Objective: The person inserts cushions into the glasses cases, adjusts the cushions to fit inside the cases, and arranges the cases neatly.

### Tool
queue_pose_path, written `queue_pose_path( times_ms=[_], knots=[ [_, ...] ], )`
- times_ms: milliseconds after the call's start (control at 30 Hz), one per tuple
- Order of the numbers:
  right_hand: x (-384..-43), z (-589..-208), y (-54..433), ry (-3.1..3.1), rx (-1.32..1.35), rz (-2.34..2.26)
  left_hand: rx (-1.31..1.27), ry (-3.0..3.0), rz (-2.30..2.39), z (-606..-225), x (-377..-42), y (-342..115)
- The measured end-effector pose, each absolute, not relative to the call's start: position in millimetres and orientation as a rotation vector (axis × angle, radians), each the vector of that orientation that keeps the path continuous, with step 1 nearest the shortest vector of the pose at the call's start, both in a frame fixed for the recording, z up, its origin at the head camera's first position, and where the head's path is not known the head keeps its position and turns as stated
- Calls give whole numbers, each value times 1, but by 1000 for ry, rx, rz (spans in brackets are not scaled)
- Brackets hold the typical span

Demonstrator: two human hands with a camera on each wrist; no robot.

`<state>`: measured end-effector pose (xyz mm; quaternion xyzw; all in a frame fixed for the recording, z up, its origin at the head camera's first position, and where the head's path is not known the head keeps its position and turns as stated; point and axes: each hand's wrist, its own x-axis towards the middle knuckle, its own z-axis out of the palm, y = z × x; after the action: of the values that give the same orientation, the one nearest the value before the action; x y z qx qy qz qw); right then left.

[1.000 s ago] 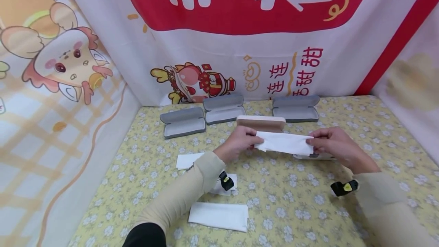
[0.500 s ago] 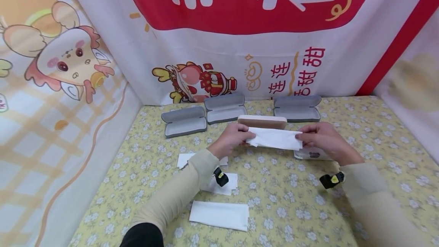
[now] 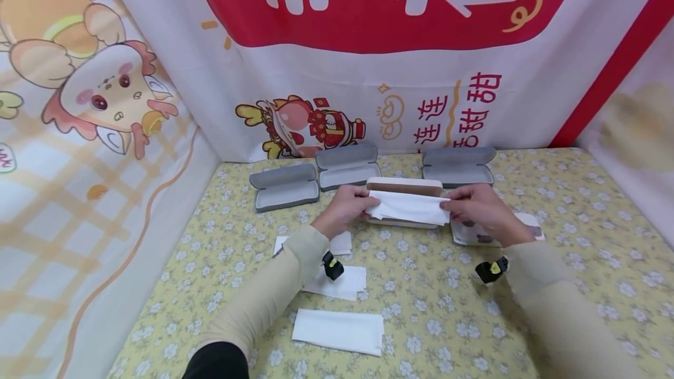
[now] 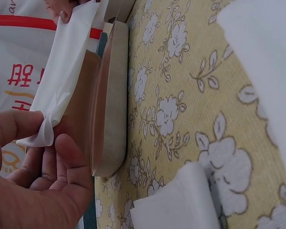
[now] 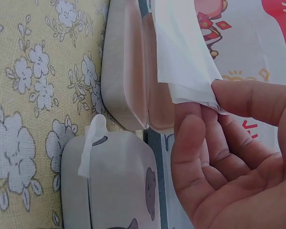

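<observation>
A folded white cloth [image 3: 409,206] is stretched level between both hands, over a pale glasses case [image 3: 405,182] with a pinkish-brown lining that lies open. My left hand [image 3: 344,209] pinches one end of the cloth, thumb on top and fingers below. At the other end, my right hand [image 3: 481,206] pinches a corner the same way. From the left wrist, the cloth [image 4: 62,62] stands in front of the raised lid and the case's lower shell [image 4: 113,105] shows beside it. Below the right hand sits a closed white glasses case [image 5: 121,167] with dark animal prints and a small white tab.
Three open grey glasses cases, a left one [image 3: 286,189], a middle one [image 3: 347,168] and a right one [image 3: 458,168], stand along the back by the printed curtain [image 3: 316,63]. Folded white cloths lie at front left, the nearest [image 3: 339,331] flat on the flowered tablecloth [image 3: 447,314].
Both hands have carried the stretched cloth left and slightly away, from beside the pale case to right over it. More of the closed printed case now shows.
</observation>
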<state>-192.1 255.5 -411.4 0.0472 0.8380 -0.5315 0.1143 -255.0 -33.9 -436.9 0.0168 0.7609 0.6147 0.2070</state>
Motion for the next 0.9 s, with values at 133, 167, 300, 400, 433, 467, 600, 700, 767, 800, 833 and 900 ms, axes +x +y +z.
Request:
queue_pose_path(
  times_ms=[133, 167, 300, 400, 433, 467, 600, 700, 767, 800, 833, 900],
  knots=[
    [-196, -414, 254, 2479, 165, -1517, 34, 2102, 1721, -439, -258, -36],
    [-197, -414, 254, 2480, 176, -1511, 33, 2099, 1723, -439, -258, -36],
    [-200, -416, 254, 2498, 194, -1495, 41, 2106, 1716, -440, -260, -36],
    [-202, -419, 253, 2534, 187, -1477, 26, 2115, 1708, -439, -262, -37],
    [-202, -420, 252, 2552, 186, -1460, 19, 2117, 1706, -439, -263, -37],
    [-202, -421, 251, 2567, 187, -1448, 11, 2119, 1703, -439, -263, -37],
    [-204, -424, 247, 2621, 217, -1379, 8, 2135, 1682, -441, -263, -36],
    [-204, -423, 244, 2641, 233, -1349, 12, 2159, 1663, -443, -262, -35],
    [-204, -423, 242, 2650, 232, -1328, 10, 2175, 1652, -444, -262, -35],
    [-204, -422, 241, 2656, 225, -1316, 8, 2181, 1648, -444, -262, -35],
    [-204, -422, 240, 2664, 216, -1303, 7, 2185, 1647, -445, -262, -35],
    [-205, -423, 238, 2686, 191, -1279, 5, 2194, 1642, -445, -263, -36]
  ],
)
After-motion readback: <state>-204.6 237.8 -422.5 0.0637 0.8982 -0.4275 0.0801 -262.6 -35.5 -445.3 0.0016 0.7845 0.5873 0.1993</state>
